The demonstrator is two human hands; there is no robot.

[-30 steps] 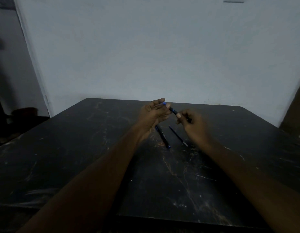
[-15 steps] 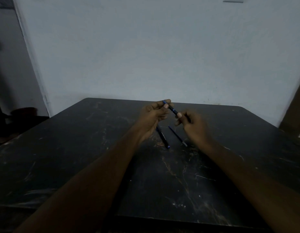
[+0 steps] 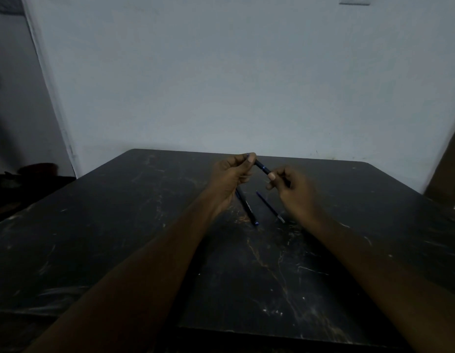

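Note:
Both hands hold one dark pen (image 3: 262, 167) in the air above the black table (image 3: 119, 225). My left hand (image 3: 231, 174) pinches its upper end between thumb and fingertips. My right hand (image 3: 290, 186) grips its lower end, and that end is hidden inside the curled fingers. Below the hands a second dark pen (image 3: 246, 206) with a blue tip lies on the table, partly covered by my left hand. A thin refill (image 3: 269, 207) lies beside it to the right.
The black table is scratched and reaches a pale wall (image 3: 221, 85) at the back. A brown panel (image 3: 448, 169) leans at the far right. Dark objects (image 3: 30, 171) sit on the floor at the left.
My left thumb and fingertips have closed over the pen's blue upper end, which showed a second ago. Both hands stay in nearly the same place.

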